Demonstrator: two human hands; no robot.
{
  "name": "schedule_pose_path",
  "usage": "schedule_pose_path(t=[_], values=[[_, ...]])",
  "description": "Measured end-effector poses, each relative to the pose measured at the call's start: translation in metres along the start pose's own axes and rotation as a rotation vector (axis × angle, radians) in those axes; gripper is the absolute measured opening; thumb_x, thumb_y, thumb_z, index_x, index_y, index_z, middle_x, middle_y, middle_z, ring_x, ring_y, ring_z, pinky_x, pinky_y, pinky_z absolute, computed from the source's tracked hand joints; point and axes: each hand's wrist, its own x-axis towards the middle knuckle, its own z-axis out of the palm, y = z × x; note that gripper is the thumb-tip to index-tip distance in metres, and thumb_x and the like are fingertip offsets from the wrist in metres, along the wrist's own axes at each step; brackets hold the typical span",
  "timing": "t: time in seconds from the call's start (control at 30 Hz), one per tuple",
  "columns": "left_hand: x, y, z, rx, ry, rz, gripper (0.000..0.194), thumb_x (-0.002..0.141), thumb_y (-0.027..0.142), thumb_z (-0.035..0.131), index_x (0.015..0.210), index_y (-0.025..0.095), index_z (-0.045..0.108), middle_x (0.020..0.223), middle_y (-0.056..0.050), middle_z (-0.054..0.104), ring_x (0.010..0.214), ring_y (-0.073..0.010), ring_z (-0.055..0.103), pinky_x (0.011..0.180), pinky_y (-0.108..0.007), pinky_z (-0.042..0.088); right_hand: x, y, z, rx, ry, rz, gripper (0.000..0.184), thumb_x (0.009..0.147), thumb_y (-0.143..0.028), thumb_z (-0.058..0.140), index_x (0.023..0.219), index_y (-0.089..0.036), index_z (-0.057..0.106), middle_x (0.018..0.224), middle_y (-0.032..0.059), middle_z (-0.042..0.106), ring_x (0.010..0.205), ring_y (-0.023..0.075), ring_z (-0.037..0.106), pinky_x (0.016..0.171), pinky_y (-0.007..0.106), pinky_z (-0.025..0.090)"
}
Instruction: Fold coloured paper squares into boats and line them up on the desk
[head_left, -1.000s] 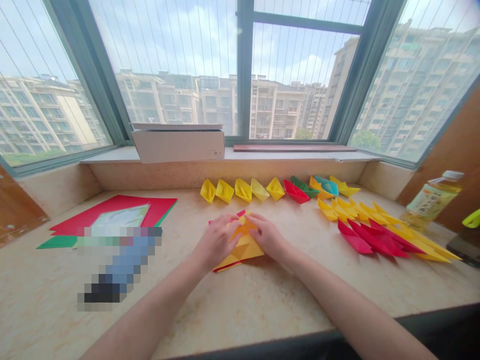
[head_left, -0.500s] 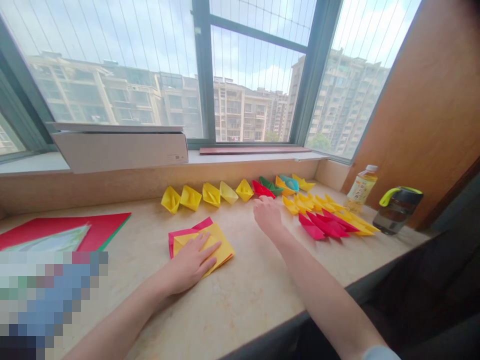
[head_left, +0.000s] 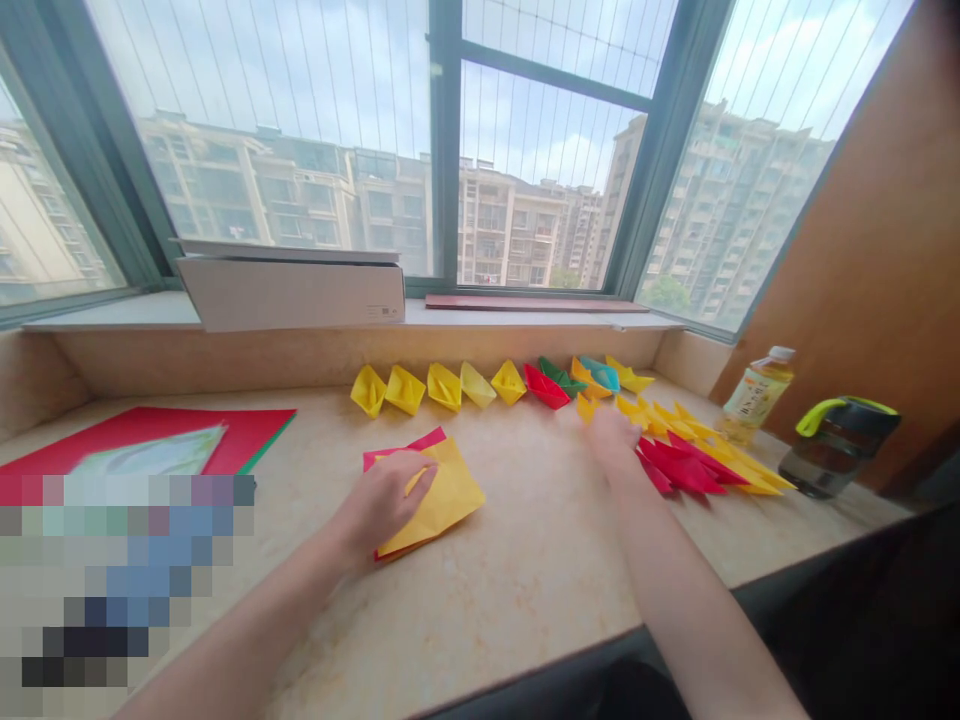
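Since the earlier frame the right hand (head_left: 611,442) has moved rightward along the boats, and its fingers now sit just beside a small yellow paper boat (head_left: 586,407) and the overlapped red paper boats (head_left: 679,467); whether it grasps anything, I cannot tell. The left hand (head_left: 382,500) rests on the folded yellow paper (head_left: 442,497), fingers slightly curled, without a clear grip. A red paper layer (head_left: 405,447) shows beneath that fold, which lies flat on the stone surface (head_left: 525,610). Beyond the hands, a row of yellow paper boats (head_left: 444,387) leads to a red boat (head_left: 546,386), a green boat (head_left: 559,375) and a blue boat (head_left: 598,373). Further right stand a bottle of tea (head_left: 757,395) and a tumbler with a green handle (head_left: 840,445); red sheets (head_left: 150,435) lie left, with a white box (head_left: 292,295) on the windowsill
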Motion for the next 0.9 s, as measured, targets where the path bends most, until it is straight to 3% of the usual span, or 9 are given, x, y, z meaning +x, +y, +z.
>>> schedule_pose_path(t=[0.07, 0.2, 0.33, 0.43, 0.6, 0.67, 0.77, 0.83, 0.9], values=[[0.0, 0.001, 0.0, -0.116, 0.065, -0.067, 0.032, 0.089, 0.044, 0.057, 0.105, 0.022, 0.075, 0.111, -0.01, 0.076, 0.108, -0.0293, 0.068, 0.102, -0.043, 0.048, -0.012, -0.014, -0.005, 0.18, 0.017, -0.091, 0.024, 0.095, -0.027, 0.054, 0.098, -0.01, 0.07, 0.1, 0.0212, 0.07, 0.109, 0.036, 0.064, 0.094, 0.05, 0.044], [0.002, 0.008, 0.004, -0.5, 0.086, -0.25, 0.05, 0.079, 0.05, 0.07, 0.118, 0.02, 0.07, 0.119, -0.011, 0.073, 0.111, -0.0302, 0.067, 0.098, -0.044, 0.051, -0.054, -0.055, -0.005, 0.588, -0.105, -0.414, 0.031, 0.097, -0.037, 0.047, 0.112, -0.017, 0.066, 0.105, 0.0097, 0.073, 0.1, 0.0248, 0.067, 0.085, 0.034, 0.052], [0.002, 0.021, 0.001, -0.858, -0.092, -0.295, 0.052, 0.08, 0.056, 0.069, 0.117, 0.02, 0.07, 0.114, -0.011, 0.074, 0.105, -0.0289, 0.069, 0.085, -0.036, 0.056, -0.097, -0.083, 0.005, 1.303, -0.591, -0.728, 0.036, 0.092, -0.046, 0.059, 0.116, -0.02, 0.065, 0.11, 0.0069, 0.072, 0.103, 0.0237, 0.067, 0.092, 0.037, 0.053], [0.0, 0.026, -0.004, -0.983, -0.126, -0.364, 0.049, 0.081, 0.056, 0.069, 0.113, 0.019, 0.071, 0.103, -0.01, 0.076, 0.093, -0.0267, 0.072, 0.073, -0.031, 0.057, -0.112, -0.09, 0.01, 1.43, -0.751, -0.734, 0.037, 0.086, -0.049, 0.068, 0.114, -0.023, 0.068, 0.105, 0.0053, 0.073, 0.102, 0.0249, 0.068, 0.092, 0.041, 0.053], [0.002, 0.023, -0.004, -1.06, 0.037, -0.447, 0.045, 0.076, 0.047, 0.078, 0.109, 0.018, 0.072, 0.102, -0.009, 0.077, 0.094, -0.0271, 0.073, 0.081, -0.036, 0.058, -0.111, -0.09, 0.014, 1.479, -0.691, -0.632, 0.038, 0.082, -0.05, 0.072, 0.109, -0.023, 0.067, 0.098, 0.0053, 0.075, 0.092, 0.0252, 0.071, 0.085, 0.043, 0.058], [0.004, 0.022, -0.002, -1.095, 0.116, -0.443, 0.043, 0.076, 0.045, 0.079, 0.108, 0.017, 0.071, 0.102, -0.009, 0.077, 0.092, -0.0267, 0.073, 0.086, -0.039, 0.058, -0.108, -0.09, 0.014, 1.507, -0.658, -0.551, 0.04, 0.081, -0.05, 0.073, 0.109, -0.022, 0.064, 0.093, 0.0048, 0.075, 0.078, 0.0221, 0.071, 0.072, 0.037, 0.06], [0.007, 0.025, -0.001, -1.118, 0.182, -0.427, 0.04, 0.077, 0.039, 0.078, 0.109, 0.017, 0.067, 0.103, -0.009, 0.077, 0.09, -0.026, 0.074, 0.084, -0.039, 0.059, -0.106, -0.09, 0.013, 1.441, -0.621, -0.459, 0.048, 0.08, -0.051, 0.071, 0.116, -0.021, 0.058, 0.08, 0.0015, 0.073, 0.05, 0.0129, 0.059, 0.042, 0.022, 0.047], [0.007, 0.027, -0.002, -1.131, 0.202, -0.416, 0.046, 0.078, 0.034, 0.076, 0.12, 0.021, 0.061, 0.108, -0.008, 0.075, 0.09, -0.0252, 0.074, 0.081, -0.038, 0.06, -0.107, -0.091, 0.013, 1.388, -0.641, -0.447, 0.059, 0.081, -0.049, 0.069, 0.129, -0.02, 0.053, 0.073, -0.0013, 0.07, 0.04, 0.0084, 0.047, 0.034, 0.018, 0.035], [0.007, 0.027, -0.005, -1.143, 0.21, -0.405, 0.06, 0.079, 0.028, 0.074, 0.134, 0.026, 0.051, 0.114, -0.007, 0.074, 0.09, -0.0239, 0.074, 0.078, -0.035, 0.06, -0.11, -0.091, 0.013, 1.372, -0.724, -0.451, 0.071, 0.081, -0.046, 0.068, 0.142, -0.02, 0.043, 0.07, -0.0037, 0.068, 0.038, 0.0065, 0.043, 0.033, 0.017, 0.033]])
